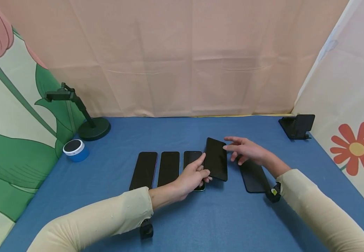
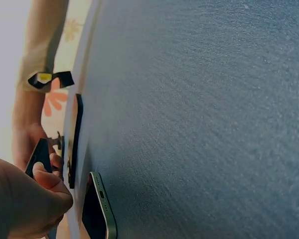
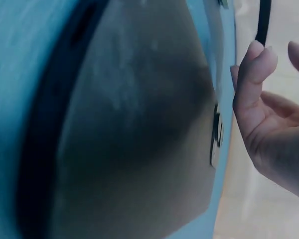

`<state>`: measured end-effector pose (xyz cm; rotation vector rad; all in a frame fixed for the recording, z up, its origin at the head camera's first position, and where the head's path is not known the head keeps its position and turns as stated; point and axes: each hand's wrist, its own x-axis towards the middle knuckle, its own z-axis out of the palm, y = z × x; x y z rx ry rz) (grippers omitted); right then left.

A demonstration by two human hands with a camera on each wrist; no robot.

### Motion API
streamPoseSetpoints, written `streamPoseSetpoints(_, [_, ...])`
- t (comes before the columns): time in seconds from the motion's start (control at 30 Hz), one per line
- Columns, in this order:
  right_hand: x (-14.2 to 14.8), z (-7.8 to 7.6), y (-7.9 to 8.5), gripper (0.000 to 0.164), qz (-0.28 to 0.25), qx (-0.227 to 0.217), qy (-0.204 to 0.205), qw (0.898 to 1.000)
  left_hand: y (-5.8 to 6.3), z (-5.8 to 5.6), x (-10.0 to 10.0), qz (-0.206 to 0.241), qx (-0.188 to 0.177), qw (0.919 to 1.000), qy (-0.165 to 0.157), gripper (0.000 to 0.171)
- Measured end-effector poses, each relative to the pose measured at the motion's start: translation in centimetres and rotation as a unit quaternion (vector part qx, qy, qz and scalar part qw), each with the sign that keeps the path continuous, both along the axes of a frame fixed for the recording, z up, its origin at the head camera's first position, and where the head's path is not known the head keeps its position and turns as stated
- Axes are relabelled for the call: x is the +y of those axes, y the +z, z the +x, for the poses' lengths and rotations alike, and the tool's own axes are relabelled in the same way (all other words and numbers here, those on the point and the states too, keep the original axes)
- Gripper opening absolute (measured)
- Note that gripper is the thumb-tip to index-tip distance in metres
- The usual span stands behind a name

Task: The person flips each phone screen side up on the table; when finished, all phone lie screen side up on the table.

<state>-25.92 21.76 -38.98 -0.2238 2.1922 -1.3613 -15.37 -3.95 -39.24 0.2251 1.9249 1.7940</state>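
Note:
Three black phones lie side by side on the blue table [image 1: 182, 217]: one on the left [image 1: 144, 169], one in the middle [image 1: 168, 168], and a third [image 1: 190, 158] partly under my left hand. My left hand [image 1: 202, 172] grips the lower left corner of a fourth black phone [image 1: 217, 159], tilted up off the table. My right hand [image 1: 232, 147], fingers straight, is at that phone's upper right edge. A fifth phone [image 1: 255, 177] lies flat below my right wrist. The left wrist view shows my left hand [image 2: 27, 199] beside a green-edged phone [image 2: 103, 211].
A black desk stand [image 1: 88, 122] and a blue and white round speaker [image 1: 76, 149] sit at the back left. A black phone holder [image 1: 297, 126] stands at the back right. Fabric walls close in the table on three sides.

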Motion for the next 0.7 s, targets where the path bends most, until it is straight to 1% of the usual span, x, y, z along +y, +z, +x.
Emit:
streamPoseSetpoints(0.1, [-0.33,0.05,-0.11,0.077,-0.008,0.005,-0.004,1.0,0.13,0.09,0.13,0.001,0.008,1.0,0.004,0.069])
streamPoseSetpoints(0.27, [-0.5,0.14,-0.13,0.073,-0.028,0.04,-0.015,0.999,0.25,0.08,0.36,0.001,0.019,0.9998,0.009,0.07])
streamPoseSetpoints(0.37, [-0.49,0.17,-0.07,0.074,-0.042,0.052,-0.026,0.997,0.36,-0.04,0.4,0.003,0.019,0.9998,0.008,0.071])
streamPoseSetpoints(0.5, [-0.43,0.15,-0.03,0.074,-0.056,0.064,-0.033,0.996,0.29,-0.16,0.31,-0.004,0.028,0.9996,-0.006,0.074])
streamPoseSetpoints(0.7, [-0.32,0.19,0.21,0.073,-0.06,0.072,-0.028,0.995,0.06,-0.18,-0.07,-0.021,0.065,0.9968,-0.04,0.078])
